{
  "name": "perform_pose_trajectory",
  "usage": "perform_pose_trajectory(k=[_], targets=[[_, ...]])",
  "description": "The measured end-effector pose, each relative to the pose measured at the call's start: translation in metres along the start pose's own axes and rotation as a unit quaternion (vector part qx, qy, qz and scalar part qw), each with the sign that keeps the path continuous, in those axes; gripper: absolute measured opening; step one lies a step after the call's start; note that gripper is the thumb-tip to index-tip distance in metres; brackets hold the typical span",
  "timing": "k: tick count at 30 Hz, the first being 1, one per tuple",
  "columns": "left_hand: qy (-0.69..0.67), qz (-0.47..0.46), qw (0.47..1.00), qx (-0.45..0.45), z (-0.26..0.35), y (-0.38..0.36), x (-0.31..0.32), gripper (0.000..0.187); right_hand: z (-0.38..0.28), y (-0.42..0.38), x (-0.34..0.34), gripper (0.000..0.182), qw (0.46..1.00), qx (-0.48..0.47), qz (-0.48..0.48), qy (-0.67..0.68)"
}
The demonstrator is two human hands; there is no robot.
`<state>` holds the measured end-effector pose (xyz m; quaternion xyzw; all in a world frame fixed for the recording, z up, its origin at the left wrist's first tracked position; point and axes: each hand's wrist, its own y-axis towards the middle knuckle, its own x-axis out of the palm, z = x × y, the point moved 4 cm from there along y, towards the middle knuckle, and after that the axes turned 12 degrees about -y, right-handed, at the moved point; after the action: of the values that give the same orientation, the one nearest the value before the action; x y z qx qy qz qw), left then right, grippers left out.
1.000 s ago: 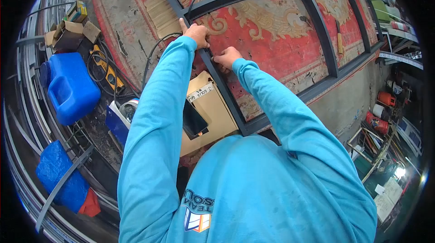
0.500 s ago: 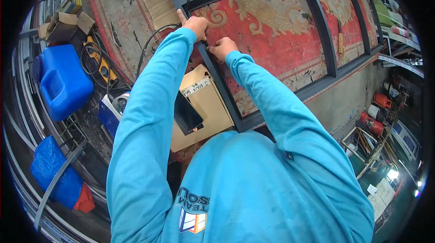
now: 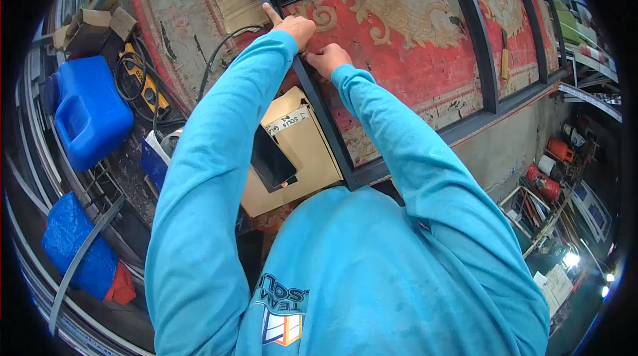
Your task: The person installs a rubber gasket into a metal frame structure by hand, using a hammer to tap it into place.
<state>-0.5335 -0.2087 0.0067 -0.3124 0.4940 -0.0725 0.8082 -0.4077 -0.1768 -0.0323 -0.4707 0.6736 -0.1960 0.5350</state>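
A dark grey metal frame (image 3: 488, 57) with several crossbars lies on a worn red patterned carpet (image 3: 399, 70). My left hand (image 3: 296, 29) is closed over its near-left bar, the index finger stretched out along the metal. Just below it, on the inner side of the same bar, my right hand (image 3: 327, 59) has its fingers curled and pressed together against the bar's edge. Whatever is between those fingertips is hidden. A black cable (image 3: 219, 57) passes near my left hand and across the bar.
Beside the bar lies a cardboard piece (image 3: 302, 150) with a black phone-like slab (image 3: 274, 160) on it. To the left are a blue jug (image 3: 93, 110), a yellow-black tool (image 3: 149, 87) and an open box (image 3: 90, 27). A wooden-handled tool (image 3: 504, 64) lies within the frame.
The view has shifted slightly, so the frame and both hands appear a little to the right. Both hands stay at the same bar, in nearly the same pose.
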Motion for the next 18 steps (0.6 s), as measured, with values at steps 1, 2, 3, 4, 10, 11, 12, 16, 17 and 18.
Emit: perform_pose_trajectory(k=[1,2,3,4,10,11,12,16,17,18], targets=[[0.018,0.008,1.000,0.009,0.003,-0.001,-0.003,0.022,-0.003,-0.002,-0.003,0.043,1.000,0.003,0.003,-0.026],[0.019,0.007,1.000,0.012,0.006,-0.001,-0.004,0.022,0.000,0.006,0.000,0.043,0.999,0.004,0.018,-0.050],[0.042,0.001,0.999,0.007,0.010,-0.004,-0.007,0.023,-0.003,0.005,0.002,0.043,0.999,0.005,0.016,-0.050],[0.064,-0.004,0.998,0.000,0.011,-0.007,-0.009,0.024,-0.009,0.004,0.000,0.043,0.993,-0.007,0.072,-0.093],[0.033,-0.005,0.999,-0.025,0.003,0.002,-0.002,0.025,-0.004,-0.002,-0.002,0.041,0.998,0.000,0.045,-0.055],[-0.002,-0.028,0.999,-0.047,-0.001,0.005,0.000,0.027,0.000,-0.005,0.001,0.040,0.998,0.021,-0.045,0.024],[-0.003,-0.044,0.998,-0.050,0.000,0.004,-0.002,0.034,0.005,-0.004,0.006,0.039,0.997,0.034,-0.051,0.047],[-0.008,-0.065,0.997,-0.051,0.004,0.001,-0.004,0.043,0.014,-0.006,0.016,0.041,0.998,-0.004,0.055,0.004],[-0.007,-0.065,0.997,-0.050,0.004,0.003,0.000,0.043,0.018,-0.012,0.017,0.042,0.998,-0.004,0.059,-0.008],[0.023,-0.047,0.997,-0.050,0.006,0.003,0.001,0.044,0.023,-0.020,0.019,0.043,0.998,-0.004,0.063,-0.022]])
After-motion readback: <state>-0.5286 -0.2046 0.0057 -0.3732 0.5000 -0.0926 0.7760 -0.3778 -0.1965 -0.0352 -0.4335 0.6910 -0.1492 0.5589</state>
